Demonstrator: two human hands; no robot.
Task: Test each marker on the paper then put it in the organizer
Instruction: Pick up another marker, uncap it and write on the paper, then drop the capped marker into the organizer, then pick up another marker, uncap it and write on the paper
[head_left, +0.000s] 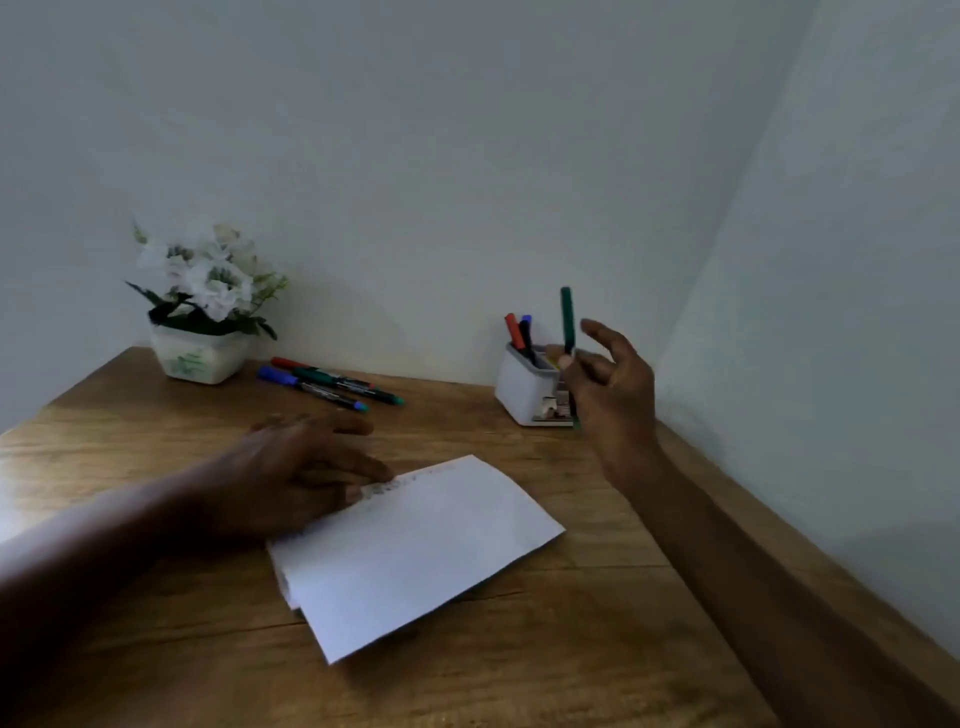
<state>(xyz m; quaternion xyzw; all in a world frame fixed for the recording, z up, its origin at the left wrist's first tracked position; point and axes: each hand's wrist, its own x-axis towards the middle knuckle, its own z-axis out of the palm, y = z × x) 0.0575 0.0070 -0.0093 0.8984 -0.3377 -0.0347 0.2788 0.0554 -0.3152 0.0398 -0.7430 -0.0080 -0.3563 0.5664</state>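
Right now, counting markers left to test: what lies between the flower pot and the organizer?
Three markers, red, green and blue, lie side by side on the table, nearer the flower pot than the organizer; the head view shows it.

The left hand lies low over the bench, palm down, its fingers fairly straight and pointing right, with the fingertips at the far left edge of the paper; it is blurred, so whether it presses the sheet cannot be told. The left forearm comes in from the lower left. The right hand is raised on the right, back of the hand toward the camera. Thumb and forefinger pinch a green marker upright, and the other fingers fan out loosely above. The right forearm slants up from the lower right corner, wrist almost straight.
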